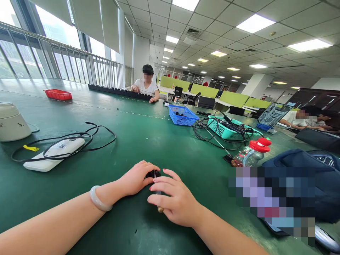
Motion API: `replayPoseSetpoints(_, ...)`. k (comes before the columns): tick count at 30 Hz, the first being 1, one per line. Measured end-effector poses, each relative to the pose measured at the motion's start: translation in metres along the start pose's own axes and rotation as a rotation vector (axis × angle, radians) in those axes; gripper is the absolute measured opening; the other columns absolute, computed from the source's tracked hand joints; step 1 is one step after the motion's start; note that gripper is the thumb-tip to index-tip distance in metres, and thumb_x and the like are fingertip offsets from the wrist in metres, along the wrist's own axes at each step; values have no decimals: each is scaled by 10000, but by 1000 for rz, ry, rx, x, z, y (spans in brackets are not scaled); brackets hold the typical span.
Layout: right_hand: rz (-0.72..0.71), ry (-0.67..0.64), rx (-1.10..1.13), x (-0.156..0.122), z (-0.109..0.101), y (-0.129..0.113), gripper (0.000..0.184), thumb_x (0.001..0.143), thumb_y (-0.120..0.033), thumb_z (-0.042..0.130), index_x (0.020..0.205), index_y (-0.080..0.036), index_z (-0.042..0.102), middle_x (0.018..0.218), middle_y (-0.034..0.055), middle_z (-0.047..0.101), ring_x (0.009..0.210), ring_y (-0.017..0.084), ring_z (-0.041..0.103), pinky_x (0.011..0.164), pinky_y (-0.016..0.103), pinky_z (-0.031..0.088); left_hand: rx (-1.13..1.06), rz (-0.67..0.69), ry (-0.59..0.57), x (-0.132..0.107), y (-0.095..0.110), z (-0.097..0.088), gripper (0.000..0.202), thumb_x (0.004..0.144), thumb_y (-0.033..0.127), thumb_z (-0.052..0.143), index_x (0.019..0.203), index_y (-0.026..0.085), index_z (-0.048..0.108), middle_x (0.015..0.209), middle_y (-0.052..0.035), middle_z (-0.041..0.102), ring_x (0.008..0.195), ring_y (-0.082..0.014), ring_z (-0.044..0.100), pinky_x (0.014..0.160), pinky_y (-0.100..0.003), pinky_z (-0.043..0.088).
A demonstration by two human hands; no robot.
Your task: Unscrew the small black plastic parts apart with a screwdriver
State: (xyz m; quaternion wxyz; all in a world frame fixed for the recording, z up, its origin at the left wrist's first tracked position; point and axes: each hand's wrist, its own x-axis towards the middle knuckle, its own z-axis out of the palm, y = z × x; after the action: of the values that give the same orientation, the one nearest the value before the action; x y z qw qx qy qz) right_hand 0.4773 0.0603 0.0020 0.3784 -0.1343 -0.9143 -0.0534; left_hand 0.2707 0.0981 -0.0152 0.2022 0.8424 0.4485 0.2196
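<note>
My left hand (136,179) is curled on the green tabletop, its thumb and fingers closed round a small black object (153,174) whose kind I cannot make out. Close against it on the right, my right hand (176,198) bends its fingers over a slim tool (160,209) with a rounded, brass-coloured end. Most of that tool lies hidden behind the fingers, and its other end points toward the black object. Whether the two pieces touch cannot be seen. A pale bangle (98,200) circles my left wrist.
Left stand a white power bank-like box (57,154) with a black cable and a beige rounded device (12,122). Farther off are a red tray (57,94), blue basket (183,115) and teal basket (225,131). Right: a red-lidded jar (251,154), dark bag (326,187). Other people sit beyond.
</note>
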Motion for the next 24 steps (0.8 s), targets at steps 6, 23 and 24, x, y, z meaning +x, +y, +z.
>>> replayPoseSetpoints(6, -35, -118, -46, -3, 2, 1, 229, 885, -125, 525, 977, -284, 662, 973, -28, 719, 1044, 134, 630, 1142, 392, 327, 27, 7, 13, 1, 0, 0, 294, 882, 251, 565, 1171, 248, 620, 1144, -46, 678, 1080, -220, 589, 978, -397, 482)
replayPoseSetpoints(23, 11, 138, 24, 3, -13, -4, 147, 866, -145, 541, 984, -231, 558, 864, 2, 738, 825, 142, 699, 1041, 410, 445, 22, 5, 12, 0, -2, 0, 323, 887, 300, 572, 1205, 255, 608, 1152, -50, 678, 1089, -224, 585, 1004, -408, 475)
replayPoseSetpoints(24, -8, 142, 28, 3, -13, -4, 140, 863, -147, 546, 976, -229, 555, 859, 6, 740, 822, 144, 703, 1036, 409, 452, 21, 3, 11, 0, -3, 1, 324, 887, 300, 576, 1207, 261, 608, 1162, -47, 675, 1100, -226, 582, 1011, -408, 472)
